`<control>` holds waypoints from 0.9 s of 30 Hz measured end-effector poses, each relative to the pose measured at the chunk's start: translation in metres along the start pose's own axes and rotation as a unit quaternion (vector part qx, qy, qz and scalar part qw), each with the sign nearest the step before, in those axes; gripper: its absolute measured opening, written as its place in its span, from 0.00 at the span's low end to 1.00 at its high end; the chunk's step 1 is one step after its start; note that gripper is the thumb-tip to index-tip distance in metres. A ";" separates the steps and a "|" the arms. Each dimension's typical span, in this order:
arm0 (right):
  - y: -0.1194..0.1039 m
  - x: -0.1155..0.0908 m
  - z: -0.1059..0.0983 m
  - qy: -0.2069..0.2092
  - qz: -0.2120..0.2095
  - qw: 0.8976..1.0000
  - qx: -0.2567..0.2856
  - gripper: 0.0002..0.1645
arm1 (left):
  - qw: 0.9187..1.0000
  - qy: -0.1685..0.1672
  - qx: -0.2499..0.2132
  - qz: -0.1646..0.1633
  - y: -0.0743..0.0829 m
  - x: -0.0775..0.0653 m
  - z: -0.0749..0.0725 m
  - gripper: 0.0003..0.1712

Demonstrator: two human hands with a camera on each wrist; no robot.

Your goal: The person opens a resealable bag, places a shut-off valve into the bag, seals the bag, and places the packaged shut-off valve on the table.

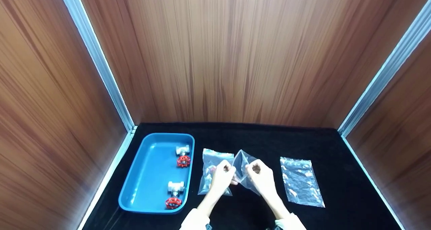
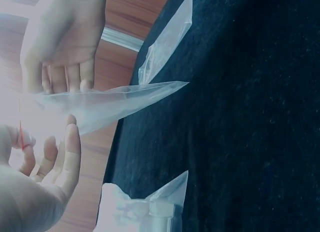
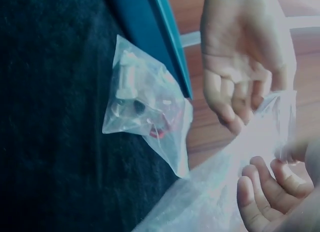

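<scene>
A clear plastic zip bag [image 1: 243, 162] is held up between both hands, its mouth spread apart. My left hand [image 1: 221, 176] pinches one side of the opening between thumb and forefinger. On the opposite side, my right hand [image 1: 262, 177] pinches the other edge. In the right wrist view, the bag [image 3: 215, 177] hangs below the fingers and looks empty. Partly behind the left hand, a filled clear bag [image 1: 210, 159] lies on the black cloth. The right wrist view shows a valve with a red handwheel inside this filled bag [image 3: 150, 104].
A blue tray [image 1: 138, 176] at the left contains two metal valves with red handwheels, one toward the back [image 1: 183, 156] and one near the front [image 1: 174, 194]. Another clear bag [image 1: 301, 183] lies flat at the right. Wood-grain panels [image 1: 235, 55] enclose the black-covered table [image 1: 249, 209].
</scene>
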State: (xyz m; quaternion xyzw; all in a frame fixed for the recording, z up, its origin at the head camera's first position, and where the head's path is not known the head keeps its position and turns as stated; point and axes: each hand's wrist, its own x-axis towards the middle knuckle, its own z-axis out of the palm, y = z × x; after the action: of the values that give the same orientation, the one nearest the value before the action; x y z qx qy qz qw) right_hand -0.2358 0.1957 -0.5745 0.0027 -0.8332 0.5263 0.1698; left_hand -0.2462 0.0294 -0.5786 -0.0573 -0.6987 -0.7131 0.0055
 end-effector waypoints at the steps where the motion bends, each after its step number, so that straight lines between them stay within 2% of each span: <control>1: 0.000 0.001 -0.001 0.002 -0.003 1.000 0.000 0.09 | 1.000 0.006 0.004 -0.003 0.000 0.001 -0.002 0.12; 5: 0.001 0.007 -0.008 -0.010 -0.005 1.000 0.009 0.05 | 0.999 0.033 0.023 -0.012 -0.001 0.003 -0.009 0.15; 9: -0.002 0.011 -0.016 -0.040 0.004 0.999 0.004 0.09 | 0.998 0.043 0.029 -0.023 0.000 0.005 -0.016 0.16; 16: -0.006 0.012 -0.023 -0.055 -0.018 0.997 -0.057 0.10 | 0.997 0.046 0.052 -0.022 0.002 0.005 -0.022 0.17; 20: -0.005 0.011 -0.021 -0.047 -0.056 0.990 -0.120 0.11 | 0.998 0.033 0.050 -0.016 0.003 0.003 -0.020 0.14; 23: -0.003 0.010 -0.018 -0.025 -0.099 0.980 -0.172 0.12 | 0.998 0.024 0.049 -0.007 0.004 0.003 -0.018 0.12; 27: -0.002 0.009 -0.015 -0.003 -0.174 0.964 -0.202 0.13 | 0.999 0.014 0.047 0.000 0.005 0.001 -0.015 0.11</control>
State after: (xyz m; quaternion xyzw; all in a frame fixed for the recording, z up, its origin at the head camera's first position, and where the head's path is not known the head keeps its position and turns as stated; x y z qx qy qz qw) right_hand -0.2402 0.2099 -0.5644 0.1146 -0.9094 0.3094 0.2532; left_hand -0.2483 0.0142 -0.5738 -0.0476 -0.7311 -0.6804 0.0180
